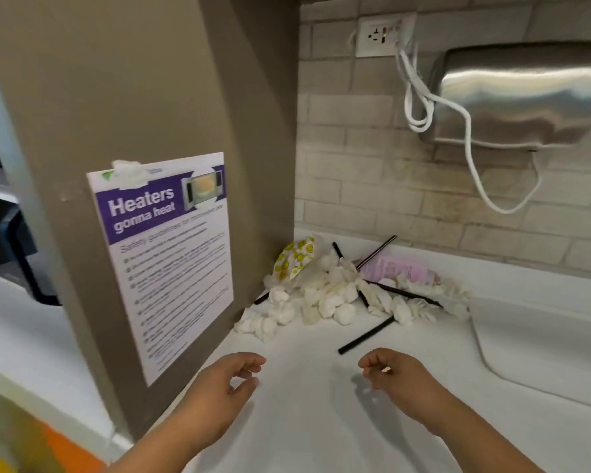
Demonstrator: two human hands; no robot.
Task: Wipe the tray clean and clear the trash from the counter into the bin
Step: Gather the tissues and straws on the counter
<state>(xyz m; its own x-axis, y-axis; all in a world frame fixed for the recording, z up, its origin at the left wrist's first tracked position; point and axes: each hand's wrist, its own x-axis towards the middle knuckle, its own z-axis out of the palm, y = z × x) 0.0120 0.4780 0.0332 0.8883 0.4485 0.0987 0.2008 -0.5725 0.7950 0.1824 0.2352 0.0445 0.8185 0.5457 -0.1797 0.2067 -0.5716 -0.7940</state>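
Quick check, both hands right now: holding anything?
Left hand: open, fingers loosely curled, holds nothing.
Right hand: fingers curled; a small pale speck shows at them, and I cannot tell whether it is held.

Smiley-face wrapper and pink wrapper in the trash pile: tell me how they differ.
The smiley-face wrapper is white with yellow faces; the pink wrapper is pink with pale print. The smiley-face wrapper stands crumpled by the brown panel; the pink wrapper lies flatter, farther right, with a black straw across it. Both sit behind white tissue wads on the counter.
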